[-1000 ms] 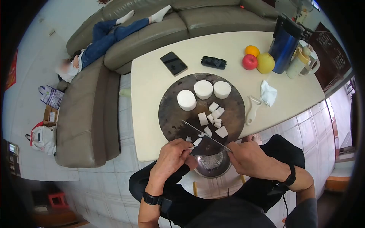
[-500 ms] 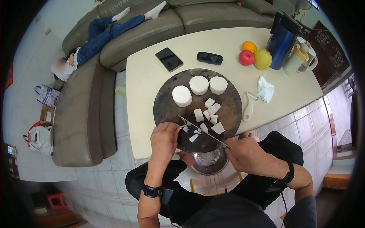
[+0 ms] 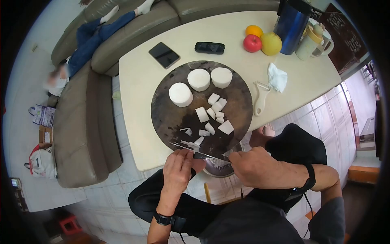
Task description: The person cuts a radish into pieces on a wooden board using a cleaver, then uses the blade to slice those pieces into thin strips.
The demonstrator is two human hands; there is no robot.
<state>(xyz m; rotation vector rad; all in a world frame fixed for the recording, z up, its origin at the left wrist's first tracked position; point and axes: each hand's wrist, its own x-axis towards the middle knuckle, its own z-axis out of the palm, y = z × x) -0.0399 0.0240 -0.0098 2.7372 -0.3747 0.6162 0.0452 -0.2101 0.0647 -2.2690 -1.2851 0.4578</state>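
My right hand [image 3: 252,166] is closed round the handle of a knife [image 3: 203,154], whose blade points left over the near edge of a dark round board [image 3: 166,118]. Beside the blade's left part, my left hand [image 3: 178,164] is closed, its fingertips by small white slivers; what it grips is hidden. Three thick white rounds, one of them a white cylinder [image 3: 180,94], stand at the back of the board. Several cut white chunks [image 3: 201,114] lie at its middle and right. Below the board's near edge is a metal bowl [image 3: 219,167], partly covered.
On the cream table [image 3: 136,85] are a phone [image 3: 164,55], a black case [image 3: 209,47], an apple [image 3: 252,43], a blue flask [image 3: 291,26], a peeler [image 3: 261,99] and a cloth [image 3: 277,77]. A person [image 3: 91,40] lies on the grey sofa [image 3: 77,134].
The knife and both hands have moved toward the board's near edge, and the blade lies flatter. The whole view has shifted, with the table higher and further left.
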